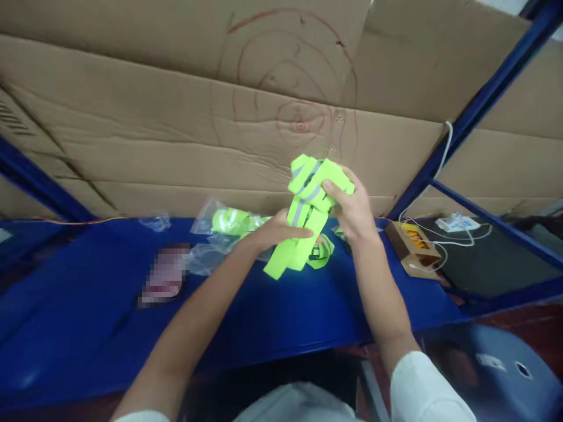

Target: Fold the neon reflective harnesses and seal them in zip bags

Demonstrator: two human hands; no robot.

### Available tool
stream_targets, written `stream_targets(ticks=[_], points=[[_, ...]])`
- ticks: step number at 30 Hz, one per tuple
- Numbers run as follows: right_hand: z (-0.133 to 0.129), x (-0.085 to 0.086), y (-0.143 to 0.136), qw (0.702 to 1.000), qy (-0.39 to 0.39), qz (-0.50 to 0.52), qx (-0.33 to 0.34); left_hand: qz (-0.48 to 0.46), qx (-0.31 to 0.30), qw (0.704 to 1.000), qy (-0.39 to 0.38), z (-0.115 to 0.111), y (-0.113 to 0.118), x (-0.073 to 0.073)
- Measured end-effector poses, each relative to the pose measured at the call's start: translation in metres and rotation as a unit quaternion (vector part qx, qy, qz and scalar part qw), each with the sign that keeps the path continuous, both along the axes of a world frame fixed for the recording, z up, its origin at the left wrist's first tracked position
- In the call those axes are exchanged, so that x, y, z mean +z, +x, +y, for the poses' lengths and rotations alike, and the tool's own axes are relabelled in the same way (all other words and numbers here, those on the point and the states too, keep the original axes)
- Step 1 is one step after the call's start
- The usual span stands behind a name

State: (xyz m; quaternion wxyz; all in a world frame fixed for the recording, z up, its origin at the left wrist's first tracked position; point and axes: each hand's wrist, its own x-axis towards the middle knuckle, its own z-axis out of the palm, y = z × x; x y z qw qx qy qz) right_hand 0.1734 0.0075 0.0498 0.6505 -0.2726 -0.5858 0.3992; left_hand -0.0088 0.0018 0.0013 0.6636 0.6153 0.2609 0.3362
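A neon yellow-green reflective strap with grey stripes, folded into a loose bundle, is held up above the table. My right hand grips the bundle's upper part, thumb lying across its front. Lower down, my left hand is closed round the strap's hanging tails, thumb on top. Behind and below the tails, a second looped strap of the same colour rests on the table. A clear plastic bag with more yellow-green strap in it lies beyond my left forearm.
The table has a blue cover. At left lies a blurred pinkish packet; crumpled clear plastic is behind it. A small open cardboard box with cables stands at right, near a blue metal post. Cardboard panels wall the back.
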Motion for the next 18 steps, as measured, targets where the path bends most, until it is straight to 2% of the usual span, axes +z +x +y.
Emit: stream_targets(ticks=[4, 9, 12, 15, 18], points=[[-0.005, 0.004, 0.001, 0.988, 0.100, -0.102, -0.065, 0.009, 0.040, 0.999, -0.025, 0.001, -0.018, 0.004], [-0.003, 0.005, 0.005, 0.970, 0.151, -0.156, -0.110, -0.028, 0.006, 0.999, -0.042, -0.008, -0.005, 0.005], [-0.004, 0.005, 0.003, 0.956, 0.177, -0.193, -0.135, -0.014, 0.018, 0.999, -0.030, -0.009, -0.003, 0.007], [-0.004, -0.002, -0.002, 0.913, 0.255, -0.274, -0.164, -0.006, 0.041, 0.999, -0.029, -0.007, -0.009, 0.014], [-0.001, -0.012, -0.013, 0.852, 0.341, -0.355, -0.177, -0.061, 0.061, 0.996, -0.021, -0.004, -0.017, 0.023]])
